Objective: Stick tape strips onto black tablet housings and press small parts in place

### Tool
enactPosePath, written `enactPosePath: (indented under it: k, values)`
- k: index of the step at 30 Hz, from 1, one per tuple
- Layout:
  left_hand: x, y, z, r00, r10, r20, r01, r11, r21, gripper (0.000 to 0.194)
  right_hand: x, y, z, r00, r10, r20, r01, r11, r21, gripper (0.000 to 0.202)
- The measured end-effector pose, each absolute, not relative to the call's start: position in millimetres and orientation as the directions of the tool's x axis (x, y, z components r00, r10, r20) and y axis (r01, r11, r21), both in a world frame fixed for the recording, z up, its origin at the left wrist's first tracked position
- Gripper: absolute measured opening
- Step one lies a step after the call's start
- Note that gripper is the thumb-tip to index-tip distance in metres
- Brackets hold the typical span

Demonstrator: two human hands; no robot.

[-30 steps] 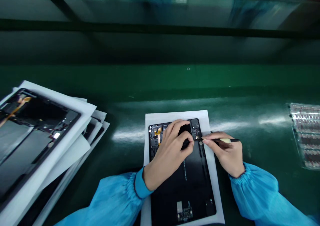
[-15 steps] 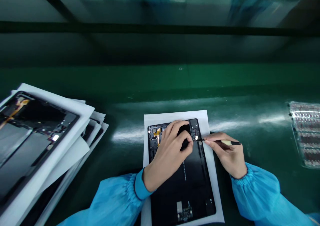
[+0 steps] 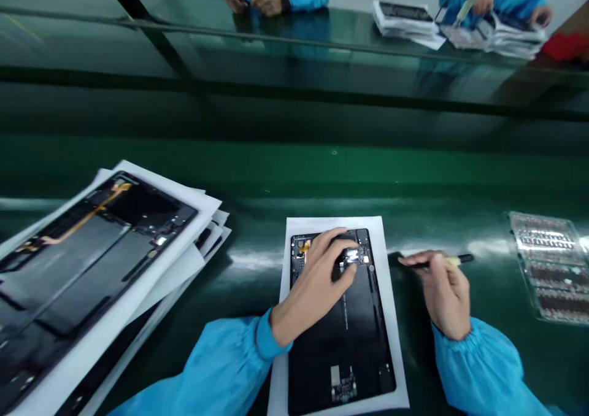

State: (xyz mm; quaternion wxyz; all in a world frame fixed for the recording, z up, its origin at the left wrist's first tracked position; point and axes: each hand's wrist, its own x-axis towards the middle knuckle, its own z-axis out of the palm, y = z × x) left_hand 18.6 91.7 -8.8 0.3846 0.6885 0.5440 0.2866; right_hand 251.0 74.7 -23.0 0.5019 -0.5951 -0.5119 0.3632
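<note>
A black tablet housing (image 3: pixel 363 336) with exposed circuit parts lies on a white sheet (image 3: pixel 399 382). My left hand (image 3: pixel 319 275) rests over its upper part, fingers curved and spread, thumb apart from the index finger, with a shiny patch of the housing showing beyond them. To the right of the sheet, my right hand (image 3: pixel 444 287) grips a thin tool (image 3: pixel 453 261) with a pale and black handle; its dark tip points left, away from the housing.
Stacked at the left are more tablet housings (image 3: pixel 87 256) between white sheets. A clear tray (image 3: pixel 550 269) of small parts sits at the right. Behind a glass divider, two people's hands work near piled housings (image 3: pixel 405 20).
My right hand has moved right, taking the tool off the housing. My left thumb and index finger have parted. The view has tilted up, bringing the people opposite into sight.
</note>
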Motion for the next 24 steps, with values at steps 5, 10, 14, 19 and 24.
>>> enactPosePath:
  k: [5, 10, 14, 19, 24]
  values:
    - [-44, 16, -4, -0.157, 0.867, -0.473, 0.123, 0.492, 0.862, 0.068, 244, 31, -23, -0.071, 0.973, 0.221, 0.683, 0.209, -0.700, 0.022]
    - [-64, -19, -18, -0.016, 0.589, -0.808, -0.164, 0.796, 0.583, 0.095, 218, 12, -50, -0.287, 0.927, 0.243, 0.914, 0.340, -0.219, 0.025]
    - [-36, -12, -15, 0.000, 0.733, -0.680, 0.015, 0.680, 0.733, 0.070, 215, 17, -57, -0.305, 0.907, 0.292, 0.929, 0.351, -0.118, 0.025]
    - [-16, 33, -7, -0.057, 0.946, -0.320, 0.208, 0.324, 0.923, 0.047, 225, 17, -55, -0.210, 0.898, 0.386, 0.902, 0.330, -0.277, 0.021]
    - [-28, 181, 5, -0.126, 0.988, -0.088, 0.298, 0.123, 0.947, 0.027, 238, 21, -69, -0.083, 0.921, 0.380, 0.841, 0.269, -0.469, 0.020]
